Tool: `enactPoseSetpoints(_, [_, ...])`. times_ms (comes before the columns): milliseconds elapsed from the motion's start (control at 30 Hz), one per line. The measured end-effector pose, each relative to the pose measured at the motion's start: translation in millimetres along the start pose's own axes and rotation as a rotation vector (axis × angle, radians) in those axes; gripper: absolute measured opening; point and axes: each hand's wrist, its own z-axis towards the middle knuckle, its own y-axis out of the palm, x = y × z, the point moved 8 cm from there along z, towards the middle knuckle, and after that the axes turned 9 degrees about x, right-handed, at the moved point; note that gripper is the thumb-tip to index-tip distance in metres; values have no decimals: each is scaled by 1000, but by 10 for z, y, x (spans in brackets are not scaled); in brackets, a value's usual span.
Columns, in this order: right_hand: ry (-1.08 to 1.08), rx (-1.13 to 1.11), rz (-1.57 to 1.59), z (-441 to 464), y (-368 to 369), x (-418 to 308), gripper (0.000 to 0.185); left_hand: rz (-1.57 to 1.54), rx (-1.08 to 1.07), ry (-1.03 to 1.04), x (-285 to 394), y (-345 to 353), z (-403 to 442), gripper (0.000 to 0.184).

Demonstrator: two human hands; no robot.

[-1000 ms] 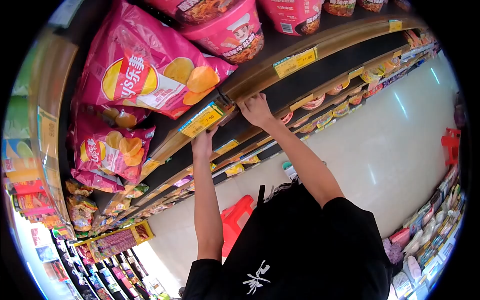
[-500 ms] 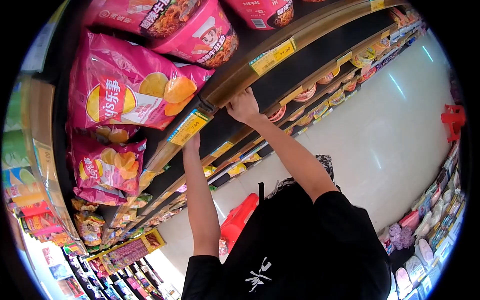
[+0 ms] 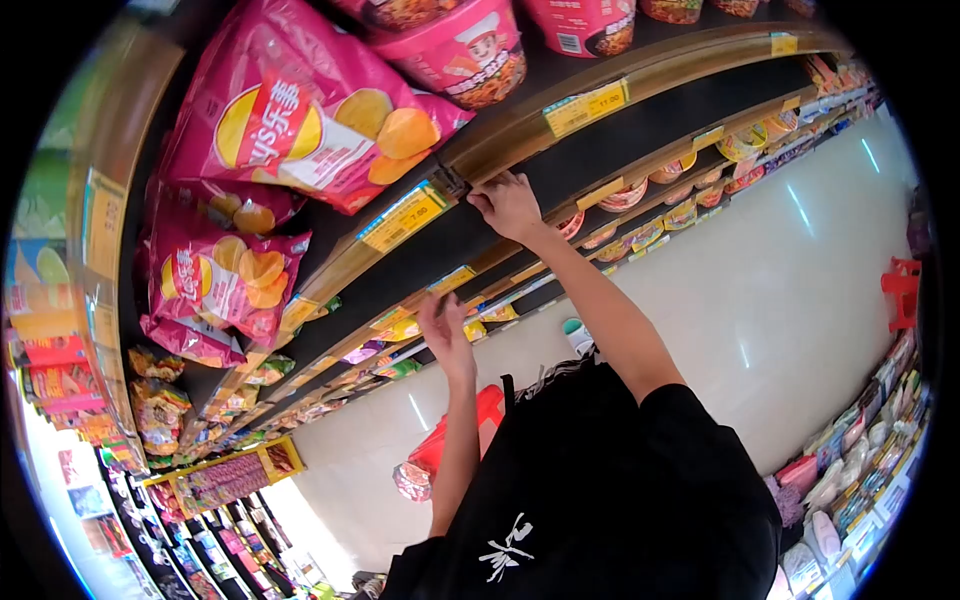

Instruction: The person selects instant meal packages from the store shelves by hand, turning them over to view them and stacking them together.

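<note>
Shirt: black, with a white mark; its sleeves point(image 3: 660, 400) end above the elbows and both bare forearms reach toward the shelving.
Left hand: point(image 3: 446, 335) raised below the top shelf's edge, fingers partly bent and thumb a little apart from them; it looks clear of the edge above, and blur hides whether anything small sits between the fingers.
Right hand: point(image 3: 510, 208) higher than the left, fingers curled and bunched near the thumb, the tips right at the dark joint in the edge; I cannot tell whether they are clamped on it or only resting beside it.
Dark joint: point(image 3: 451, 182) a break in the brown shelf edge point(image 3: 690, 65), just left of the right fingertips.
Price tag: point(image 3: 405, 218) yellow, reading 7.00, on the edge just left of the joint; another tag point(image 3: 587, 107), reading 11.00, is farther right.
Chip bags: a large pink one point(image 3: 300, 110) behind the 7.00 tag, a smaller one point(image 3: 225, 285) lower left.
Noodle tubs: pink, the nearest point(image 3: 465, 58) just right of the large bag.
Lower shelves: bowls point(image 3: 622, 195) in a row beyond the right forearm.
Red stool: point(image 3: 488, 412) on the pale floor point(image 3: 700, 270), partly behind the left forearm.
Second stool: point(image 3: 902, 293) also red, at the far right.
</note>
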Motion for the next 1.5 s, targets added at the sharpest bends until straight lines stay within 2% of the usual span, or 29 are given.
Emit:
enactPoseSetpoints(33, [12,-24,45,-43,-11,-12,10,-6,-32,-68,-188,-120,-163,39])
enactPoseSetpoints(100, [40,-61,163,-175,-50,-77,8,-7,16,-350,-390,-302,-530,39])
enactPoseSetpoints(167, [67,-89,305,-379,-123,-208,6,-73,59,-488,-662,-520,-869,36])
enactPoseSetpoints(267, [-97,-168,301,-743,-208,-641,4,-86,55,-633,-917,-698,-1226,34])
enactPoseSetpoints(300, [-134,-239,415,-886,-147,-755,7,-81,45,-624,-909,-728,-1253,34])
enactPoseSetpoints(333, [-200,-278,376,-949,-316,-993,11,-77,35,-613,-886,-766,-1256,33])
enactPoseSetpoints(433, [-288,-402,434,-1397,-156,-1293,14,-66,25,-596,-753,-855,-1189,31])
enactPoseSetpoints(533, [-373,-685,496,-1792,39,-1508,16,-103,40,-568,-644,-940,-1080,29])
enactPoseSetpoints(633, [-395,-1036,331,-2096,104,-1640,14,-127,26,-542,-648,-1071,-1005,29])
enactPoseSetpoints(767, [-311,-1349,235,-2595,279,-1589,17,-69,-118,-512,-409,-1071,-975,29])
enactPoseSetpoints(900, [-261,-1397,191,-2757,334,-1692,21,-41,-187,-558,-455,-1251,-1080,28])
enactPoseSetpoints(1067, [-224,-1287,263,-2953,516,-1917,21,-24,-222,-613,-674,-1676,-1144,28])
enactPoseSetpoints(1267, [-182,-1227,363,-3057,585,-2317,17,62,-319,-570,-605,-2116,-1130,29])
enactPoseSetpoints(1367, [-141,-1298,383,-3212,653,-2428,19,170,-373,-482,-525,-2321,-1146,29])
enactPoseSetpoints(1467, [-102,-1336,360,-3312,749,-2505,21,710,-468,-156,-444,-2498,-1175,27])
enactPoseSetpoints(1500, [-98,-1345,341,-3334,768,-2519,21,678,-459,-204,-464,-2547,-1206,26])
